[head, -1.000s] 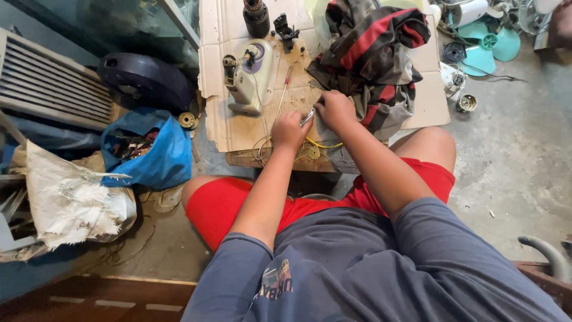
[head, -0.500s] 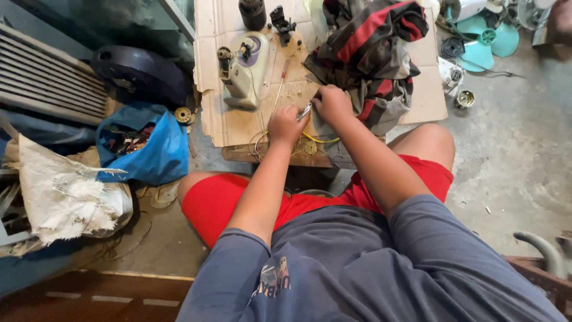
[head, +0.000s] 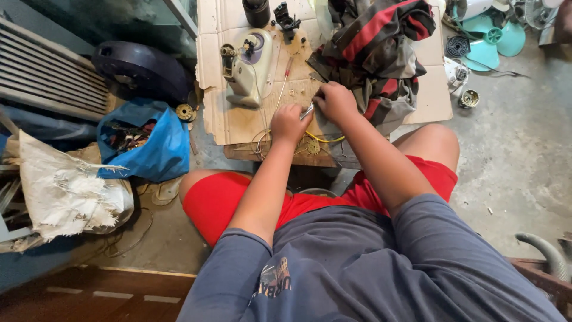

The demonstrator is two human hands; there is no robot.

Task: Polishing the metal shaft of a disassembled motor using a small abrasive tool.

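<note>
1. Centre of frame, upper half: the left hand (head: 288,123) and right hand (head: 335,101) meet over a flattened sheet of cardboard (head: 238,122). Both are closed, fingers curled; a small silvery metal tool (head: 307,111) shows between them. Which hand pinches it cannot be told.
2. Just below the hands: yellow wire (head: 325,139) loops beside a small round metal part (head: 313,146); whether a finger touches either is hidden.
3. Above left of the hands: a cream motor housing (head: 245,68) and a red-handled screwdriver (head: 285,77) lie on the cardboard, apart from both hands. A striped cloth (head: 375,48) lies upper right, touching the right hand.
4. Left of frame: a blue bag (head: 156,143) of parts.
5. Risk, as a judgement: the tool could slip off the small workpiece and nick a finger or the wire, since both hands crowd one point; loose parts could roll off the cardboard's edge.
6. Against the earlier frames: the hands hold the same place and pose; only the viewpoint has shifted slightly.
</note>
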